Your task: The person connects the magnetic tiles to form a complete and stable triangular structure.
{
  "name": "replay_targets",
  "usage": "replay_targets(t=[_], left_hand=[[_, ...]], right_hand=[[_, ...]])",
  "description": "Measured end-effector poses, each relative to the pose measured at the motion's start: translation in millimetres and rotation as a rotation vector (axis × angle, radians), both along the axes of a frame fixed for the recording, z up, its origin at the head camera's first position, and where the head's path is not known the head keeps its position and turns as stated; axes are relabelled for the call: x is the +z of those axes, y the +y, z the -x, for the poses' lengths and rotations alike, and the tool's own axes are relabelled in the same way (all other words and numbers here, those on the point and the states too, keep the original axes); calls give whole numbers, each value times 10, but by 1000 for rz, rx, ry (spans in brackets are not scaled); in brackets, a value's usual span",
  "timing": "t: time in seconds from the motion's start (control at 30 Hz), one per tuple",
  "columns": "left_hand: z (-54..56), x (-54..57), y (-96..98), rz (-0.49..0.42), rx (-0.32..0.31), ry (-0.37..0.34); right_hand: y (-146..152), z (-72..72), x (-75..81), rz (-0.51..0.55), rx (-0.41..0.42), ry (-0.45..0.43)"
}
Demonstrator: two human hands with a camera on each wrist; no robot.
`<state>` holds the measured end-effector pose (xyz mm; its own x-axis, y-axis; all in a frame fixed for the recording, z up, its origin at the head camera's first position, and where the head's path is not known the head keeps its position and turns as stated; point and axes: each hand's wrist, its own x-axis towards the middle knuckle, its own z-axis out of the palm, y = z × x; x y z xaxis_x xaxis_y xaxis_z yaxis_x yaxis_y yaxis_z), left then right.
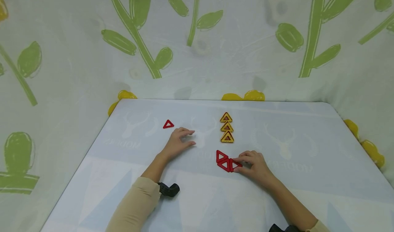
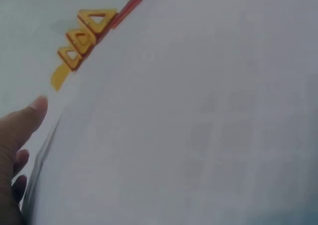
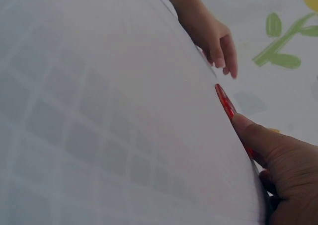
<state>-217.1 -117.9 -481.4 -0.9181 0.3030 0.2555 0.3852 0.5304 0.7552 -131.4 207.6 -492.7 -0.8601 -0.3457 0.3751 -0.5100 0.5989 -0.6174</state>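
Observation:
My right hand (image 1: 254,167) pinches the rightmost of three red triangle tiles (image 1: 235,165) between thumb and fingertips. Its left side lies against the other red triangles (image 1: 223,164), all flat on the table. From the right wrist view, the thumb of the right hand (image 3: 293,170) is on the edge of the red tiles (image 3: 224,100). My left hand (image 1: 177,143) hovers over or rests on the table at the left, thumb and fingers spread apart with nothing between them. Just beyond it lies a single red triangle tile (image 1: 168,126).
Three yellow triangle tiles (image 1: 227,137) stand in a column, points away from me, farther back than the red group. The white patterned table (image 1: 191,204) ends at a wall cloth (image 1: 231,68) printed with green stems. Dark wrist cameras (image 1: 170,190) sit on both wrists.

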Motion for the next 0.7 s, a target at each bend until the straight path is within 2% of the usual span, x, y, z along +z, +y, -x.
replay_targets(t=[0.13,0.27,0.37,0.5,0.7], left_hand=[[39,-25,-122,-42,90,22],[66,-13,-197,-40,177,46],[100,-7,-248,-8,229,5],[149,18,-325,54,241,-75],[199,35,-434,38,335,-126]], right_hand=[[2,2,0,1,5,2],[-3,3,6,9,6,-13],[-3,5,12,11,2,-27],[3,2,25,2,-13,-49],[8,-16,34,-3,-18,-87]])
